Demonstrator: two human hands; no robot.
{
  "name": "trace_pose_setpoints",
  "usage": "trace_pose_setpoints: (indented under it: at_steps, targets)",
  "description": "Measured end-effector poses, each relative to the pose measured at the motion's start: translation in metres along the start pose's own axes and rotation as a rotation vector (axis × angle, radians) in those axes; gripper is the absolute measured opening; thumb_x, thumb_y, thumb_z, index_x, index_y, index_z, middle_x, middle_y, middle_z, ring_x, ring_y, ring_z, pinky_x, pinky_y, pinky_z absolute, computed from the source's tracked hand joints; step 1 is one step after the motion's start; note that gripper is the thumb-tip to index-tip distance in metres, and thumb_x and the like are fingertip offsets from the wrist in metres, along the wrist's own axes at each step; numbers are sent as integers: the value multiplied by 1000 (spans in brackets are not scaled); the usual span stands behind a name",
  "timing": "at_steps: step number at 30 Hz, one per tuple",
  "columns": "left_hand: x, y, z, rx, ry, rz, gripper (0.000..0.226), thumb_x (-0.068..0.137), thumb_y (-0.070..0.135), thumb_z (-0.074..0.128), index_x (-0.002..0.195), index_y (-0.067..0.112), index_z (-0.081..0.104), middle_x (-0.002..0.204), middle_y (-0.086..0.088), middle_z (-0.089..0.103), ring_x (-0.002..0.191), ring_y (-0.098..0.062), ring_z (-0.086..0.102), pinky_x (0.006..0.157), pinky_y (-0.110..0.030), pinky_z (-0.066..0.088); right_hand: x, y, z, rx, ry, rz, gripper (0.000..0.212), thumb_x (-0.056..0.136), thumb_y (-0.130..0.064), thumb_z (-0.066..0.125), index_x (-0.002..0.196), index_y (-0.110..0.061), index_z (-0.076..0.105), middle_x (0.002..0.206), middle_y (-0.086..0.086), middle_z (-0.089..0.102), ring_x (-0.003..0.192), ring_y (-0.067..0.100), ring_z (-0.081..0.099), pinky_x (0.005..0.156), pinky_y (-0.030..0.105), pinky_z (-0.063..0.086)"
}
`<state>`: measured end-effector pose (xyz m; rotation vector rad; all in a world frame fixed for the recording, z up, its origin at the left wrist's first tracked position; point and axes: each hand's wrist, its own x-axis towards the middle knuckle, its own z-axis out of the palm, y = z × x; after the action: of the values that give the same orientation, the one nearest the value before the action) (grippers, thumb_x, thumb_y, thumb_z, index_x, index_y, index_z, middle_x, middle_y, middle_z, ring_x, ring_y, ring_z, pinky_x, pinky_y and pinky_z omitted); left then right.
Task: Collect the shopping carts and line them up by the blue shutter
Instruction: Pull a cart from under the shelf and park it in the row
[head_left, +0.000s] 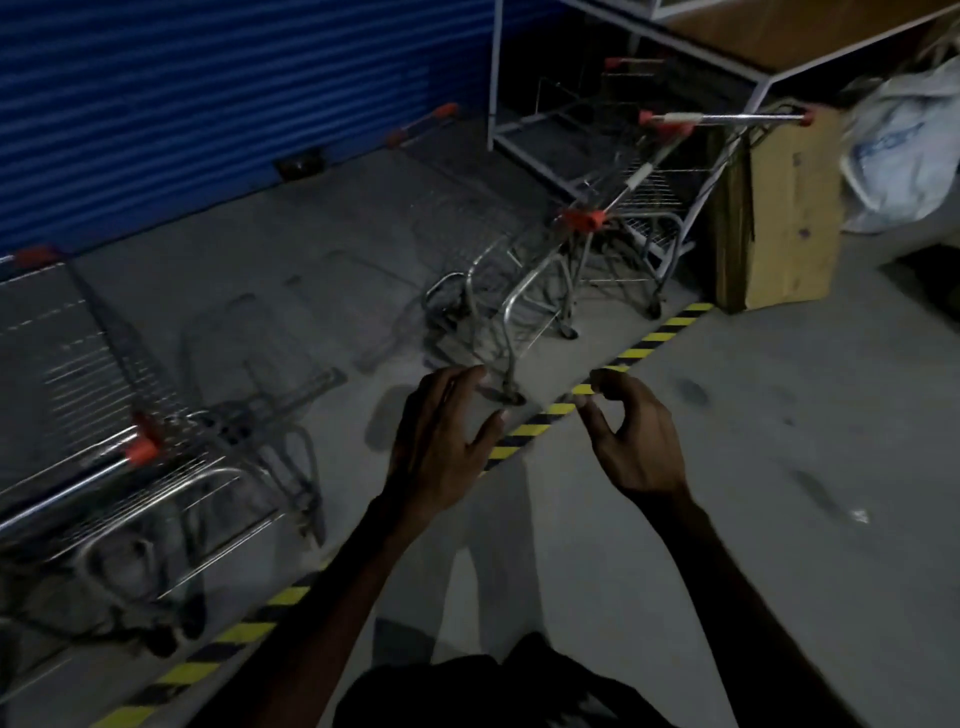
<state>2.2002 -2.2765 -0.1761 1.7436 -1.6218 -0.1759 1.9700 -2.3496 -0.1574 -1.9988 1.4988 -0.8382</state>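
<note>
The blue shutter (218, 93) fills the upper left. Wire shopping carts with red handle ends stand on the grey floor before it. One cart (119, 452) is at the left, close to me. Another cart (467, 223) stands in the middle near the shutter, and a third cart (649, 208) is at the right beside a cardboard box. My left hand (441, 441) and my right hand (634, 436) hover in front of me over the striped floor tape, fingers loosely curled, holding nothing. Neither hand touches a cart.
A yellow-and-black tape line (639, 348) runs diagonally across the floor. A white metal rack (524, 135) stands behind the right cart. A tall cardboard box (789, 218) and a white sack (909, 150) sit at the right.
</note>
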Motion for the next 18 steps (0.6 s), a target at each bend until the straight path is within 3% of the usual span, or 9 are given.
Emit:
trace_pose_setpoints:
  at_steps: [7,10,13,18]
  targets:
    - [99,62,84,-76,-78,34,54,104,49,64,147,17,60,140,-2,59,129,-24,55,105,-46,51,99,73,-59,-111,-28,33,44,105,-42,66,139,-13,64,127,5,72,117,23,65,87,30,42]
    - [157,70,113,-77,-91,74,47,103,45,66,143,21,61,137,2,58,127,-21,54,103,-42,50,157,97,-69,-168,-48,7,47,106,-43,65,142,-13,63,131,8,71,120,28,65,88,38,49]
    - [230,70,148,-79,-131,85,50,102,46,64,144,18,62,133,-4,63,121,-24,57,99,-48,52,227,118,-76,-217,-58,7,48,107,-43,64,143,-11,62,134,11,70,123,31,65,93,42,52]
    - [353,64,210,-91,-151,52,55,100,44,67,143,10,61,139,-15,62,127,-34,54,100,-49,51,355,147,-82,-381,-156,-16,51,105,-45,63,144,-12,60,137,13,67,120,37,66,92,49,57]
